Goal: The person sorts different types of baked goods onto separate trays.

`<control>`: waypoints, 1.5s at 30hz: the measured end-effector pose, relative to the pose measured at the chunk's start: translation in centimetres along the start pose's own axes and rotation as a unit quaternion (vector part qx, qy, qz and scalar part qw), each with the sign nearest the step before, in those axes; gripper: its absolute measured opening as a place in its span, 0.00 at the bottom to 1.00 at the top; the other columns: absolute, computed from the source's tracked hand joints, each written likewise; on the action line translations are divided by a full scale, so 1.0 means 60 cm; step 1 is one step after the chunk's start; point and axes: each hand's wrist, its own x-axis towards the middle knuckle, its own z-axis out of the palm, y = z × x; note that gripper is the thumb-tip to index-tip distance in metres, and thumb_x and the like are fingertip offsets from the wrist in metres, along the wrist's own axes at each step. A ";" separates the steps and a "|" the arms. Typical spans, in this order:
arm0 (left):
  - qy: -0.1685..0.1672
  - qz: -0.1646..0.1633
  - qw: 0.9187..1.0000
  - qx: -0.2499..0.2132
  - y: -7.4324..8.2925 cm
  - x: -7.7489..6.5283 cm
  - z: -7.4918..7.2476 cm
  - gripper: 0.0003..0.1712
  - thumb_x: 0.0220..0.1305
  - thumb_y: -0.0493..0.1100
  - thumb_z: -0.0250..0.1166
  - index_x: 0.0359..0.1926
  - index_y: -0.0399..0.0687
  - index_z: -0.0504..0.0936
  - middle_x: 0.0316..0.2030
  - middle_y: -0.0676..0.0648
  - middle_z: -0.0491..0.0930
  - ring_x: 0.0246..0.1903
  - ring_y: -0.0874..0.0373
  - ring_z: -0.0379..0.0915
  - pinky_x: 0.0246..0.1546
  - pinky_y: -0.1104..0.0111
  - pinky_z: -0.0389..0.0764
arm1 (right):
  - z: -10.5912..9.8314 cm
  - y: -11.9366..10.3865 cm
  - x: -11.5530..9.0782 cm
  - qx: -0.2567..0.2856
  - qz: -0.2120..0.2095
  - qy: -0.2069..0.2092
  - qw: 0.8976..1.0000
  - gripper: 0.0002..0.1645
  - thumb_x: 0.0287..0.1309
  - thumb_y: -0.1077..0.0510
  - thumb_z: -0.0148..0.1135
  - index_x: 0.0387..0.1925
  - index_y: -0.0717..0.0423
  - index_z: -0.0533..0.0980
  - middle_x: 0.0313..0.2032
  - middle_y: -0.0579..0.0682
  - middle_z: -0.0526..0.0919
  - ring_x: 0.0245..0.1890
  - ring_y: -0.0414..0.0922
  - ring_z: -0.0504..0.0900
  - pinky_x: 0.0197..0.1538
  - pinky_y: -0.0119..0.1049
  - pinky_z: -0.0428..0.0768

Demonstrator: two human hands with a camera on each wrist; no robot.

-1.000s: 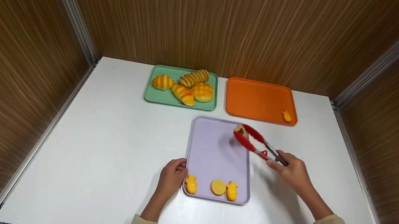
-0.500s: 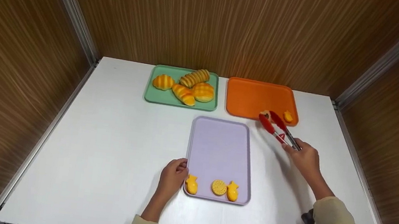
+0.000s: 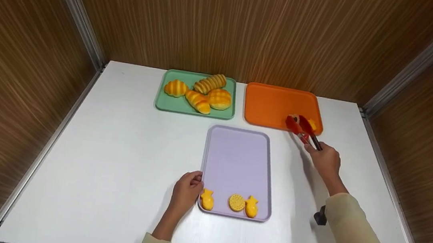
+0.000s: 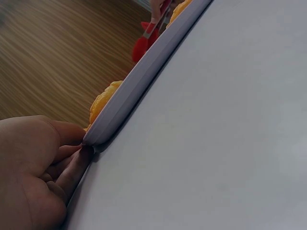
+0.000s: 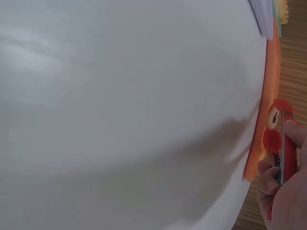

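My right hand (image 3: 326, 160) grips a pair of red-tipped tongs (image 3: 305, 127) over the near right part of the orange tray (image 3: 270, 103). Between the red tips is a small pale cookie with a dark centre (image 5: 272, 118), partly hidden in the head view. A yellow pineapple-shaped piece (image 3: 312, 124) lies beside them on that tray. My left hand (image 3: 186, 190) pinches the left edge of the lilac tray (image 3: 237, 156) near its front corner; in the left wrist view the fingers (image 4: 69, 133) meet its rim. A round yellow cookie (image 3: 237, 203) and two pineapple-shaped pieces (image 3: 207, 200) lie along its front.
At the back left a green tray (image 3: 166, 102) holds several bread pieces (image 3: 210, 84). The orange tray stands to its right, and the lilac tray lies in front of both. Wood-grain panels (image 3: 210, 24) enclose the white table (image 3: 125, 148) at the back and sides.
My right hand has carried the tongs and cookie from above the lilac tray's far right corner, right and away, to the orange tray. My left hand has stayed at the lilac tray's edge.
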 end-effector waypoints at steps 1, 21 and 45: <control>-0.001 0.000 1.000 0.000 0.000 0.000 0.000 0.16 0.65 0.35 0.64 0.53 0.37 0.83 0.42 0.46 0.82 0.42 0.57 0.79 0.48 0.68 0.83 | 0.001 -0.001 0.004 -0.002 0.005 -0.002 1.000 0.25 0.64 0.41 0.64 0.30 0.59 0.78 0.16 0.47 0.68 0.20 0.46 0.66 0.23 0.38 0.63; -0.001 -0.008 1.000 -0.007 0.004 0.003 0.005 0.17 0.65 0.35 0.64 0.53 0.37 0.83 0.43 0.45 0.82 0.42 0.57 0.79 0.48 0.67 0.83 | 0.024 -0.031 0.023 -0.001 0.023 0.000 1.000 0.32 0.67 0.39 0.60 0.57 0.62 0.77 0.40 0.62 0.83 0.31 0.54 0.73 0.31 0.41 0.70; -0.002 -0.019 1.000 -0.005 0.002 -0.001 0.002 0.17 0.65 0.35 0.64 0.54 0.37 0.82 0.43 0.45 0.82 0.43 0.56 0.79 0.49 0.66 0.83 | 0.019 -0.055 -0.113 -0.006 -0.074 -0.049 0.996 0.39 0.63 0.41 0.67 0.64 0.64 0.72 0.45 0.64 0.81 0.43 0.59 0.78 0.49 0.59 0.77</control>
